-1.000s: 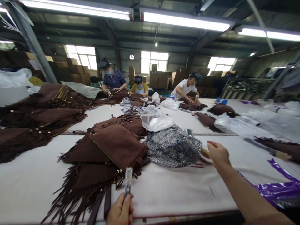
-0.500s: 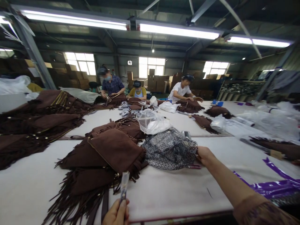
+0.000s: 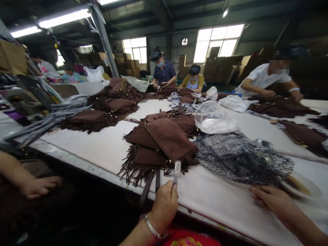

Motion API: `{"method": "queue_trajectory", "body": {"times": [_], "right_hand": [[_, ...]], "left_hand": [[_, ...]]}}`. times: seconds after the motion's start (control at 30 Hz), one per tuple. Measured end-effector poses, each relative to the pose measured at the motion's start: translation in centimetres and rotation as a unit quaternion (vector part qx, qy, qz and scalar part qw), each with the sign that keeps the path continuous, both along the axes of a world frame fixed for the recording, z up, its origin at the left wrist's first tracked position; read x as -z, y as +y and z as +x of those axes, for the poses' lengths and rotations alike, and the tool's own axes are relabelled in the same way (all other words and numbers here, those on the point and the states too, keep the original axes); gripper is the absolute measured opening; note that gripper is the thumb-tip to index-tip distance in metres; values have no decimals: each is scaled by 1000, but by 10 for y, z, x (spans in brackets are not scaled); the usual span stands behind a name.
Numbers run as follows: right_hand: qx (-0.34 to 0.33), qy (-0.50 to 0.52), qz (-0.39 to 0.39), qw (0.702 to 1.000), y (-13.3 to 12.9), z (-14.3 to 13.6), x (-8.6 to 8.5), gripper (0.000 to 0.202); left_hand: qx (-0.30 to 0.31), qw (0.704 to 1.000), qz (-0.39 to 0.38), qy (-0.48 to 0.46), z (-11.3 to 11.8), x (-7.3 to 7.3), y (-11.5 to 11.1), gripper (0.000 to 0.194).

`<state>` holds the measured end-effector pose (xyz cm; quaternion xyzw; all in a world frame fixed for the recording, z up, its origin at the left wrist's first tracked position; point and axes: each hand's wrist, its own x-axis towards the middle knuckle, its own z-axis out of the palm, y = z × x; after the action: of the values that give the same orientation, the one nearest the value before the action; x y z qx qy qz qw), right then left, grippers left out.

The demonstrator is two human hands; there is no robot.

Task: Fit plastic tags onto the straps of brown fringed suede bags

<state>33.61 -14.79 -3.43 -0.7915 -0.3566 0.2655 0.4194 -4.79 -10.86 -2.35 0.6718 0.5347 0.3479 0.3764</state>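
Head view: left of the speckled cloth (image 3: 238, 157), the left hand (image 3: 164, 201) is pinching a slim item (image 3: 176, 171) low, presumably exposing its tip; right hand (image 3: 276, 203) bordering the cloth, grip unclear.

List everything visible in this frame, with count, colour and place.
Table: one, whitish, centre
Fringed bags: many, brown, piled centre, left and right
Speckled cloth: one, black and white, right of centre
Plastic bags: several, clear or white, beyond the cloth
Ring-shaped roll: one, whitish and tan, right
Straps: bundle, grey, left
Boxes: many, brown, background
Windows: several, bright, back wall
Co-workers: three across the table, more far left
Neighbour's hand: one, bare, left edge
Left hand: one, braceleted, holding a slim clear-ended item
Right hand: one, bare, by the cloth's near edge
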Motion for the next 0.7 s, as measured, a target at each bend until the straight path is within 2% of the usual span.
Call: {"method": "queue_trajectory", "body": {"times": [0.07,0.1,0.17,0.23,0.3,0.4,0.53,0.7], "right_hand": [[-197,12,-92,976,-3,-39,-16,27],[-273,17,-89,958,-2,-63,-26,30],[-373,26,-55,926,5,-115,-44,32],[-429,44,-28,902,18,-162,-56,32],[-442,55,-7,895,33,-198,-58,31],[-438,58,10,897,52,-228,-48,32],[-416,25,-3,909,63,-235,-30,34],[-409,3,-34,912,68,-233,-25,37]], "left_hand": [[9,999,23,39,0,0,-1,26],[13,998,37,55,1,-1,-1,26],[28,994,58,88,3,-2,-1,27],[42,989,70,127,5,-4,-1,29],[61,982,79,162,5,-5,0,30],[74,971,90,209,1,-4,1,30],[55,948,101,296,-5,-1,0,29],[43,924,121,360,-5,-4,-2,28]]}}
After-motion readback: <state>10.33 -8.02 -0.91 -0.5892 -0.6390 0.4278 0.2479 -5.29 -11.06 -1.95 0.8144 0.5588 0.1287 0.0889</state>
